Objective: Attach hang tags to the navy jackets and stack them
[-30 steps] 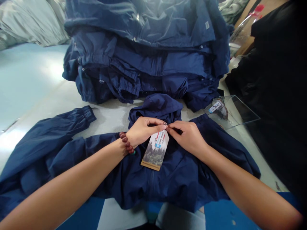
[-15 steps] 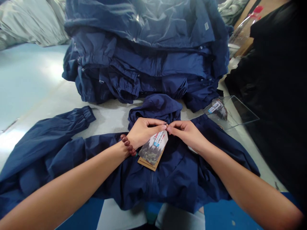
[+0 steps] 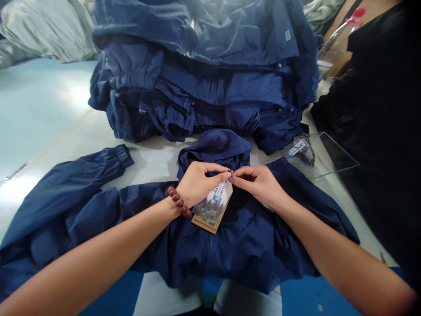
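Observation:
A navy zip jacket [image 3: 230,250] lies spread on the table, sleeves out and hood [image 3: 213,149] toward the stack. Over its chest, my left hand [image 3: 200,183] and my right hand [image 3: 258,184] meet fingertip to fingertip. Both pinch a small dark cord loop [image 3: 230,174] near the hood's base. Below the loop hangs a card hang tag [image 3: 212,207] with a forest photo, tilted and partly behind my left fingers. A bead bracelet [image 3: 179,202] circles my left wrist.
A tall stack of folded navy jackets [image 3: 197,87] stands just beyond the hood. To the right, a clear plastic sheet [image 3: 320,156] holds a tag. Black cloth [image 3: 375,131] fills the right side, and pale bundles [image 3: 42,30] lie at the far left.
The hang tag has twisted and tilted, its lower end swinging left since a second ago. My fingertips stay together on the cord, and the view has shifted slightly.

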Tool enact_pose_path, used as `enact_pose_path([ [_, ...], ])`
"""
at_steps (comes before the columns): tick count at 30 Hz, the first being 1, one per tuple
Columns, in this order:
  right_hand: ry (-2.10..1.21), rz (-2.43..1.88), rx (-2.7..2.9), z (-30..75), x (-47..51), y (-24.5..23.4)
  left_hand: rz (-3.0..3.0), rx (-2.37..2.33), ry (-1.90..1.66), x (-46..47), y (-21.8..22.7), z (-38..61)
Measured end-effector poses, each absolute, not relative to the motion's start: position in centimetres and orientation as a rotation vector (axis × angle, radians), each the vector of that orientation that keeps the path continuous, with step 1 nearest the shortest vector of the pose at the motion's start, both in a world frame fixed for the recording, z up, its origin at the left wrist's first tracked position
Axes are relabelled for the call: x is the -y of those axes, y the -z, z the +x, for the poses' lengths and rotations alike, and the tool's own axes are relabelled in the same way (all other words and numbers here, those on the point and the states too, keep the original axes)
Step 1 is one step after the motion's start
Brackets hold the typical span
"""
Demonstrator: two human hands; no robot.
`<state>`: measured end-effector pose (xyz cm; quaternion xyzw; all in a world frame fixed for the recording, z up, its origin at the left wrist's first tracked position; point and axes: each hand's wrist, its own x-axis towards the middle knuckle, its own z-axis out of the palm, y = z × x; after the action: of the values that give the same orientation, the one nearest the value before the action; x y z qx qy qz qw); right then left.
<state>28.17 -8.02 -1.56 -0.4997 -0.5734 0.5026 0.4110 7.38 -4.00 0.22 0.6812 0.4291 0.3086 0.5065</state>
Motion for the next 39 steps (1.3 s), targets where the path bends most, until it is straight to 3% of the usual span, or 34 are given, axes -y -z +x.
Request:
enact_pose_path([
  [12,-0.593,-1.377,1.785,28.2,8.31,1.28,1.759,-1.018,-0.658,3.86,0.01,7.14],
  [27,-0.757,-1.276,1.768,28.71,7.96,1.37,1.671,-0.966,-0.515,3.28,-0.6,6.75],
  [39,-0.843,-1.26,1.749,28.6,7.89,1.2,1.919,-0.941,-0.691,3.58,-0.48,6.73],
])
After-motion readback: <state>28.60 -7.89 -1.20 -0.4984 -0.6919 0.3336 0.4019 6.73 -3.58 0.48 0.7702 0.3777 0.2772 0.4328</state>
